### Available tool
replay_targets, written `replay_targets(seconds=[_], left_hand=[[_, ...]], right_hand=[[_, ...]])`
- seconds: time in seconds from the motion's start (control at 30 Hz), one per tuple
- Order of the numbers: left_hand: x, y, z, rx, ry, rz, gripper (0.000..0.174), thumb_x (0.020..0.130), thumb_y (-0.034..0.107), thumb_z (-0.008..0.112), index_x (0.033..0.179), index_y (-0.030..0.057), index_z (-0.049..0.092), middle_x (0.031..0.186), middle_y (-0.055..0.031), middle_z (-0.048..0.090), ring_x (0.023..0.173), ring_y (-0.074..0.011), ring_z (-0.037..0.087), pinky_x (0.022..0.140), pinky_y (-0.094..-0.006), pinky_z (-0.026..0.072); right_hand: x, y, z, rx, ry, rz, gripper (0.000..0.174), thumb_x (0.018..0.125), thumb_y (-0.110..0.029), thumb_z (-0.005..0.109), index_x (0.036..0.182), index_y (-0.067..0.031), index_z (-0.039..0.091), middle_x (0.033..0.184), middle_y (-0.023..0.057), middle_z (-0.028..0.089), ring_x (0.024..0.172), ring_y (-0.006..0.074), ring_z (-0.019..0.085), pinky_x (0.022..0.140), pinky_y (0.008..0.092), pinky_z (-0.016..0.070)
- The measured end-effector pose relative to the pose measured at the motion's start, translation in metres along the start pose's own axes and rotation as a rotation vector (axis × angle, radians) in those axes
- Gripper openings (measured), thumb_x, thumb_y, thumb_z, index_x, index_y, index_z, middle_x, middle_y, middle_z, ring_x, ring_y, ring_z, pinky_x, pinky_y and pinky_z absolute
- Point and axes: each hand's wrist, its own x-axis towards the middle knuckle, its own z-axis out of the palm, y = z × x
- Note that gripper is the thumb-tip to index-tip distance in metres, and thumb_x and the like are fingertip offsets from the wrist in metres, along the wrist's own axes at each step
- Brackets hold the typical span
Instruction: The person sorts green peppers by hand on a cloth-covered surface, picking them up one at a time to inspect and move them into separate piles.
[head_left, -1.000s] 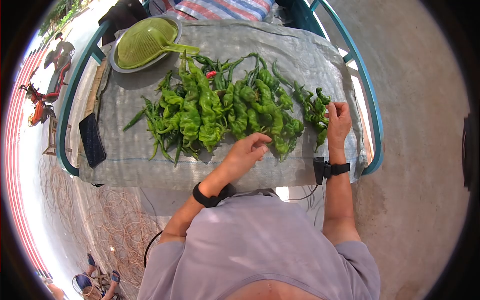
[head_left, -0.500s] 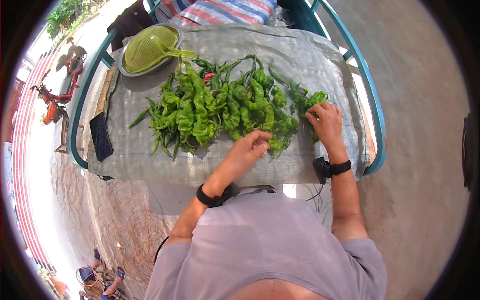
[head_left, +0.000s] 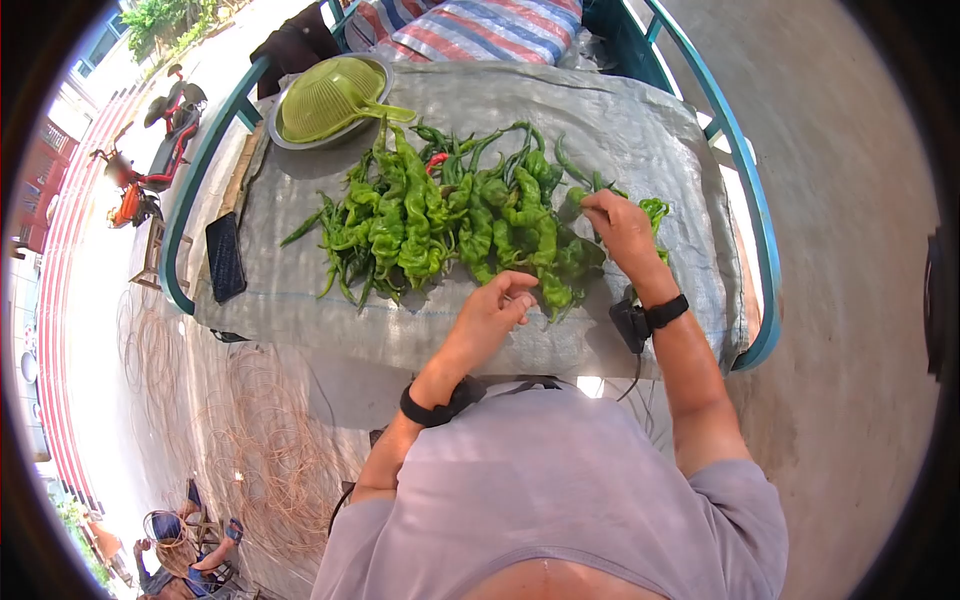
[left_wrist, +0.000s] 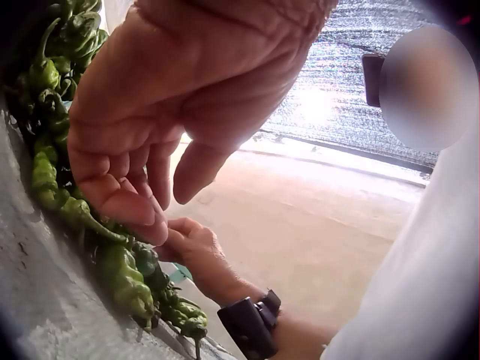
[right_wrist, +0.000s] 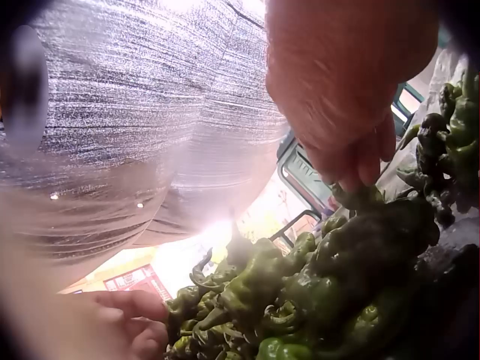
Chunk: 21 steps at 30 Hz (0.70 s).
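Note:
A wide pile of crinkled green peppers [head_left: 415, 215] lies on the grey woven sheet [head_left: 350, 325]. At its right end my right hand [head_left: 628, 240] pinches a green pepper [head_left: 571, 204] between thumb and fingers; in the right wrist view the fingertips of that hand [right_wrist: 349, 97] hold the pepper [right_wrist: 358, 198] from above. My left hand [head_left: 486, 322] hovers at the pile's near edge with loosely curled fingers and nothing in them. The left wrist view shows this hand [left_wrist: 180, 97] with its thumb apart from the fingers, beside peppers [left_wrist: 124, 281].
A green strainer [head_left: 335, 98] sits in a metal bowl [head_left: 290, 143] at the back left. A black phone [head_left: 225, 257] lies at the left edge. Curved teal rails [head_left: 765, 260] flank the sheet. A few peppers [head_left: 654, 212] lie right of the right hand. Striped fabric [head_left: 490, 30] is behind.
My right hand has moved left from the small group of peppers to the main pile's right end, where it holds a pepper. My left hand stays near the same peppers. The head view has shifted.

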Motion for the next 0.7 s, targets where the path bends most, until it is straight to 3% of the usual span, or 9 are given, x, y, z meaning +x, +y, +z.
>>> replay_targets(seconds=[0.1, 0.2, 0.3, 0.43, 0.53, 0.6, 0.7], left_hand=[[0.001, 0.005, 0.001, 0.024, 0.021, 0.012, 0.032, 0.100, 0.017, 0.059, 0.129, 0.0035, 0.058, 0.106, -0.0043, 0.068, 0.084, -0.0096, 0.062, 0.074, -0.0253, 0.0502], [0.007, 0.021, 0.000, 0.013, 0.004, 0.006, 0.034, 0.100, 0.019, 0.059, 0.131, 0.0034, 0.057, 0.108, -0.0053, 0.069, 0.083, -0.0095, 0.062, 0.071, -0.0240, 0.0492], [0.019, 0.047, 0.002, 0.038, -0.081, 0.029, 0.039, 0.101, 0.023, 0.059, 0.133, 0.0018, 0.056, 0.110, -0.0066, 0.069, 0.082, -0.0096, 0.062, 0.067, -0.0230, 0.0477], [0.037, 0.065, 0.025, -0.123, 0.029, 0.040, 0.052, 0.098, 0.028, 0.065, 0.138, 0.0003, 0.048, 0.119, -0.0077, 0.067, 0.079, -0.0099, 0.062, 0.063, -0.0222, 0.0458], [0.053, 0.052, 0.037, -0.282, -0.004, 0.097, 0.050, 0.094, 0.029, 0.071, 0.131, 0.0026, 0.050, 0.110, -0.0057, 0.066, 0.075, -0.0099, 0.060, 0.063, -0.0226, 0.0458], [0.054, 0.056, 0.048, -0.310, 0.036, 0.074, 0.044, 0.093, 0.026, 0.073, 0.126, 0.0043, 0.053, 0.100, -0.0041, 0.064, 0.074, -0.0101, 0.059, 0.065, -0.0235, 0.0467], [0.071, 0.065, 0.053, -0.123, 0.063, 0.152, 0.039, 0.093, 0.026, 0.072, 0.120, 0.0049, 0.055, 0.099, -0.0042, 0.064, 0.074, -0.0102, 0.059, 0.065, -0.0246, 0.0477]], right_hand=[[-0.007, 0.001, -0.006, 0.172, 0.144, 0.187, 0.008, 0.095, -0.013, 0.065, 0.100, -0.0059, 0.064, 0.088, 0.0102, 0.072, 0.082, 0.0210, 0.071, 0.071, 0.0332, 0.0538], [-0.017, -0.009, -0.012, 0.623, 0.326, 0.335, 0.013, 0.101, -0.014, 0.060, 0.105, -0.0019, 0.061, 0.092, 0.0107, 0.073, 0.086, 0.0157, 0.070, 0.077, 0.0299, 0.0544], [-0.033, -0.033, -0.026, 0.872, 0.342, 0.325, 0.015, 0.103, -0.014, 0.057, 0.110, -0.0003, 0.058, 0.099, 0.0124, 0.073, 0.089, 0.0166, 0.069, 0.084, 0.0308, 0.0545], [-0.061, -0.042, -0.033, 1.362, -0.014, 0.384, 0.020, 0.104, -0.015, 0.054, 0.118, -0.0007, 0.056, 0.106, 0.0146, 0.072, 0.094, 0.0188, 0.069, 0.088, 0.0309, 0.0539], [-0.079, -0.045, -0.037, 1.255, -0.205, 0.432, 0.020, 0.104, -0.016, 0.054, 0.116, 0.0000, 0.058, 0.103, 0.0121, 0.071, 0.092, 0.0166, 0.068, 0.085, 0.0299, 0.0541], [-0.089, -0.038, -0.038, 1.053, -0.173, 0.421, 0.018, 0.103, -0.015, 0.055, 0.113, 0.0000, 0.060, 0.098, 0.0094, 0.071, 0.089, 0.0141, 0.067, 0.081, 0.0286, 0.0540], [-0.102, -0.033, -0.041, 0.812, -0.069, 0.478, 0.015, 0.101, -0.012, 0.056, 0.107, -0.0006, 0.063, 0.090, 0.0044, 0.068, 0.083, 0.0097, 0.063, 0.074, 0.0261, 0.0528]])
